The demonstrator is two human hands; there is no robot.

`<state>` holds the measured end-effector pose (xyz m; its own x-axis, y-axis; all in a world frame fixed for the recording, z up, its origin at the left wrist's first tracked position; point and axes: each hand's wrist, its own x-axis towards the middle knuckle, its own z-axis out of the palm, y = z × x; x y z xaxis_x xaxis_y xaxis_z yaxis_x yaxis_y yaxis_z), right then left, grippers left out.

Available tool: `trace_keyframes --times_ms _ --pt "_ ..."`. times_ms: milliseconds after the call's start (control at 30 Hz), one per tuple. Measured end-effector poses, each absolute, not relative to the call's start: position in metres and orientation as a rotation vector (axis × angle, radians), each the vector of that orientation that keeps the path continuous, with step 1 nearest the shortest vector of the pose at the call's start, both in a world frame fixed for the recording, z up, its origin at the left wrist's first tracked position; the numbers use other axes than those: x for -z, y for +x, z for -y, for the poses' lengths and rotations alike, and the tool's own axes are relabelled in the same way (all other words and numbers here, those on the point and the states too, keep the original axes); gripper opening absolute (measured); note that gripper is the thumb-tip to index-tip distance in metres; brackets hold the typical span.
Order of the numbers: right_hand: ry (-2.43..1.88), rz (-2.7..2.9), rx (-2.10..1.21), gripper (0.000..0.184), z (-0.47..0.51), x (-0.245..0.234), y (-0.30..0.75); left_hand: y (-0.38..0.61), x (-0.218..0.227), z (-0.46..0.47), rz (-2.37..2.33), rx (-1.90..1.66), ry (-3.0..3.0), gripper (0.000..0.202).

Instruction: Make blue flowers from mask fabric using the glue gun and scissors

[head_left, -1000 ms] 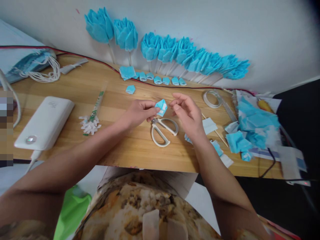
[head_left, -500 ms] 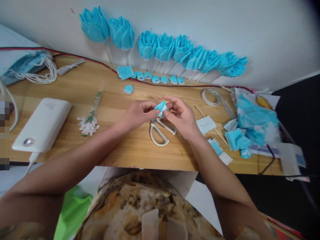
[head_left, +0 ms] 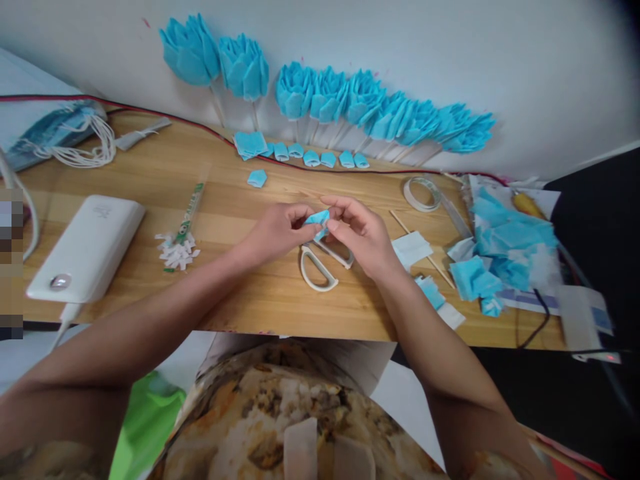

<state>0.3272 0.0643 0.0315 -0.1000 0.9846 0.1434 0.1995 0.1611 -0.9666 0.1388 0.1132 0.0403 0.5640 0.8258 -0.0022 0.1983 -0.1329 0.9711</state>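
Note:
A small folded blue paper piece (head_left: 319, 219) is pinched between both hands above the wooden table (head_left: 235, 293). My left hand (head_left: 278, 230) grips its left side with thumb and fingers closed. My right hand (head_left: 361, 233) pinches its right side. White-handled scissors (head_left: 319, 265) lie on the table just under the hands. One loose folded blue piece (head_left: 257, 178) lies farther back, and a row of several similar pieces (head_left: 320, 159) sits near the wall.
Several blue paper flowers on sticks (head_left: 330, 100) lean against the wall. A white power bank (head_left: 85, 247) and white paper scraps (head_left: 177, 252) lie at left. A tape roll (head_left: 421, 194), wooden sticks and a heap of blue paper (head_left: 505, 253) lie at right.
My right hand came in from open and apart to pinch the blue piece together with my left hand. The piece now lies flatter and lower between the fingers.

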Motion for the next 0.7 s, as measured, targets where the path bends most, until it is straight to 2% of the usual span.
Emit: trace_keyframes --times_ms 333,500,700 --pt "-1.219 1.393 -0.933 0.035 -0.0666 -0.032 0.3301 0.1385 -0.0489 -0.113 -0.826 -0.724 1.508 0.038" --pt "-1.234 1.366 -0.912 0.033 -0.0675 -0.0307 0.3308 0.1381 -0.0435 -0.1153 -0.862 -0.738 1.474 0.034" --pt "-1.218 1.409 -0.938 0.039 -0.0669 -0.0291 0.3296 0.1377 -0.0391 -0.1152 -0.856 -0.696 1.513 0.032"
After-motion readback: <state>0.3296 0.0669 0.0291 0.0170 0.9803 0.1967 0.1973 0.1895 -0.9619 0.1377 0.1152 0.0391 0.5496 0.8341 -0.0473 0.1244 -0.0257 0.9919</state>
